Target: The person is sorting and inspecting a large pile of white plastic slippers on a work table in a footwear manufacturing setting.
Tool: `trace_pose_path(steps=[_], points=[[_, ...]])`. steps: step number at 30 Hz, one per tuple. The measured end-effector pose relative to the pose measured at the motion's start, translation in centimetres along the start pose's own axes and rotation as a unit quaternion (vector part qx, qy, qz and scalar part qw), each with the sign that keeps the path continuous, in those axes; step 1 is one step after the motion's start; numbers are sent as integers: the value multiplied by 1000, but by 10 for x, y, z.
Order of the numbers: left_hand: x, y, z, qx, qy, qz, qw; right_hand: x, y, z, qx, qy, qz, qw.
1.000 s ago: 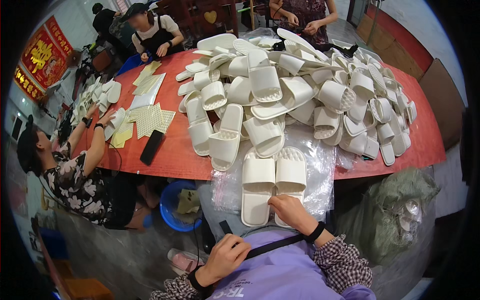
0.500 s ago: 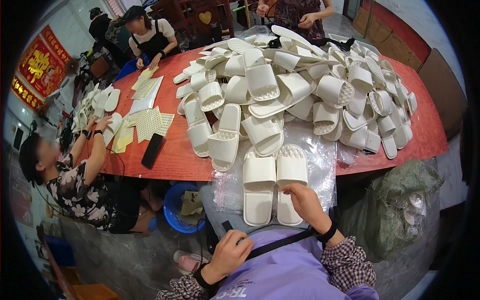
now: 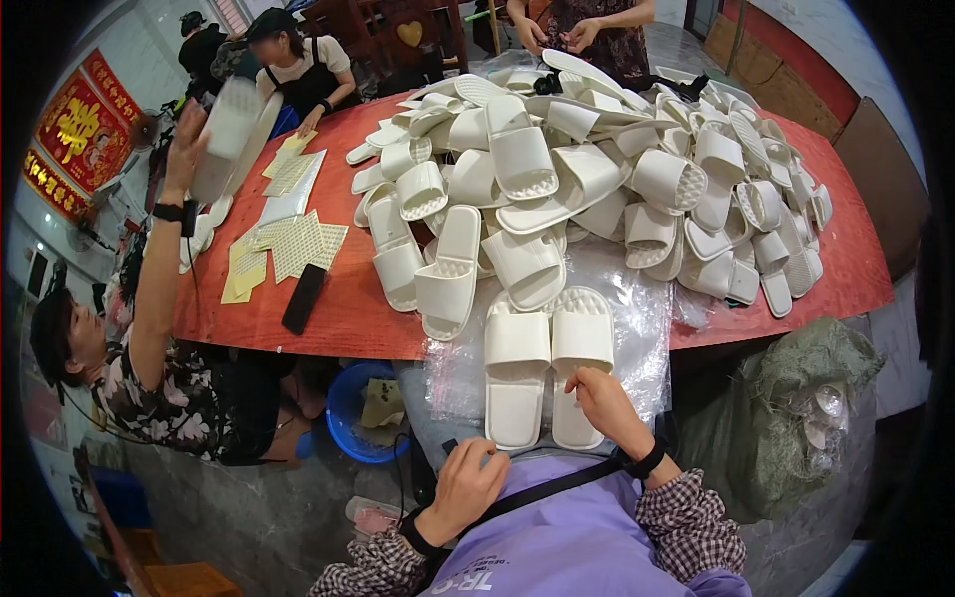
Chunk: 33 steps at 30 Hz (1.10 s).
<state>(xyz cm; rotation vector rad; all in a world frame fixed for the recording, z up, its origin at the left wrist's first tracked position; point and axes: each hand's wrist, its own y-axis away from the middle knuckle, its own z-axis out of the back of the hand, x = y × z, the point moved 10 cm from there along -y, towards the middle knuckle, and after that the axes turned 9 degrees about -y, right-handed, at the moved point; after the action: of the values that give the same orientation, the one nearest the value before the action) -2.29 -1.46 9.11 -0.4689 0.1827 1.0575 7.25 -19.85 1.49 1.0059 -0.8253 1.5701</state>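
Note:
A pair of white slippers lies side by side before me on clear plastic bags, toes away, heels over my lap. On the right slipper's footbed, just below its strap, rest the bent fingers of my right hand. They are closed, and anything between them is too small to see. Lower left, close to the left slipper's heel, my left hand hovers by my waist with curled fingers. A small dark object shows at its fingertips; I cannot tell whether the hand grips it.
A big heap of white slippers covers the red table. Left of it lie a black phone and yellow sticker sheets. Below stand a blue basin and, right, a green sack. Co-workers sit left and stand opposite.
My left hand has shifted slightly up, nearer the left slipper's heel. My right hand stays almost still. The co-worker at left has raised an arm, lifting white slippers off the table.

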Motion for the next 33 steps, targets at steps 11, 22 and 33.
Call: trace_pose_path(steps=[11, 22, 33], points=[[33, -11, -28, -20, -23, 24, 999, 16, 9, -5, -4, 79, 38, 996], [35, -56, -62, -31, -7, 4, 999, -2, -5, 29, 3, -23, -54, 998], [51, -61, -84, -44, 9, 49, 998, -19, -61, 135, -256, 18, 72, 964]])
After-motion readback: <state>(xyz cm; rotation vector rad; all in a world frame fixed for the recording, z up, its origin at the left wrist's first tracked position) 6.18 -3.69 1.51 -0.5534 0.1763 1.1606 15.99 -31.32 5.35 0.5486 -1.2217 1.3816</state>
